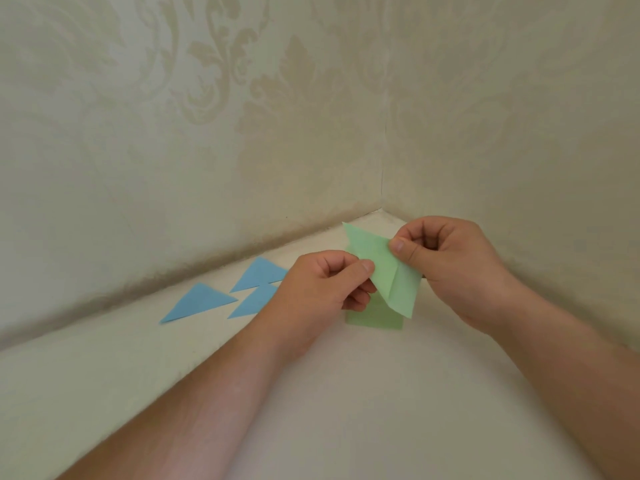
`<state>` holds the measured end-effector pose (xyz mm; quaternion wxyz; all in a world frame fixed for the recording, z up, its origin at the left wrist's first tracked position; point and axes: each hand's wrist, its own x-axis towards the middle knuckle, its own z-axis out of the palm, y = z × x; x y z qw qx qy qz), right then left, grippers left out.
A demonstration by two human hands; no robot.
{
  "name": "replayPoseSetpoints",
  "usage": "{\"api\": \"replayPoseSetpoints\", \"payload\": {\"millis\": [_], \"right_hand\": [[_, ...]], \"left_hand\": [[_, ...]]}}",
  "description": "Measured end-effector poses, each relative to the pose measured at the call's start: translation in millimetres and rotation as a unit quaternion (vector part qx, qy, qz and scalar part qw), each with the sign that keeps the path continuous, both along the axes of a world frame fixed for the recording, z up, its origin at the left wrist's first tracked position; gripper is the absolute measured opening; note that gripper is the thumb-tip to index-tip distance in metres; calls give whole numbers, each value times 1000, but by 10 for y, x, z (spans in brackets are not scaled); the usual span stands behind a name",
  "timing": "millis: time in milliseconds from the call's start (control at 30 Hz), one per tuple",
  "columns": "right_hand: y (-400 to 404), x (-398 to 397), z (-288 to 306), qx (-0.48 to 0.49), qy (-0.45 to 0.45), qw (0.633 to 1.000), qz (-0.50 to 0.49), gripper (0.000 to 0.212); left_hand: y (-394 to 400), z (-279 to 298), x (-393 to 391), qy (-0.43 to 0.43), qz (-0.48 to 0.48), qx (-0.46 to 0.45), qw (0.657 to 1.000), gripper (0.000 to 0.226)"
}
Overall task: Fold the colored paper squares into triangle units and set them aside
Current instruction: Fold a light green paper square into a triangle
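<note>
A green paper piece (384, 268), partly folded with a visible crease, is held in the air above the white surface. My left hand (322, 289) pinches its left edge between thumb and fingers. My right hand (446, 258) pinches its upper right edge. Below it, flat on the surface, lies more green paper (375, 318), mostly hidden by the held piece and my left hand. Three blue folded triangles lie to the left: one far left (199, 303), one at the back (259, 273), one in front of it (254, 301) partly behind my left hand.
The white surface (346, 393) ends at two patterned beige walls that meet in a corner (382, 202) just behind my hands. The left wall runs close behind the blue triangles.
</note>
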<state>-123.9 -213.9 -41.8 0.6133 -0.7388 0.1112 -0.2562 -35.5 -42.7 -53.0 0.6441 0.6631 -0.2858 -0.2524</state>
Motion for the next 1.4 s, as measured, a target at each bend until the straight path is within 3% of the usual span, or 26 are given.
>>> {"api": "replayPoseSetpoints", "payload": {"millis": [700,1200,1400], "right_hand": [[-21,13,-4,19,-14,1000,0,16],[-37,32,-7,94,-19,995,-5,23],[-22,46,-29,105,-15,994,-6,24]], "left_hand": [[16,18,-16,-50,-23,54,997,23],[55,12,-39,-136,-55,124,981,22],[54,38,-39,-119,-49,123,984,24]]}}
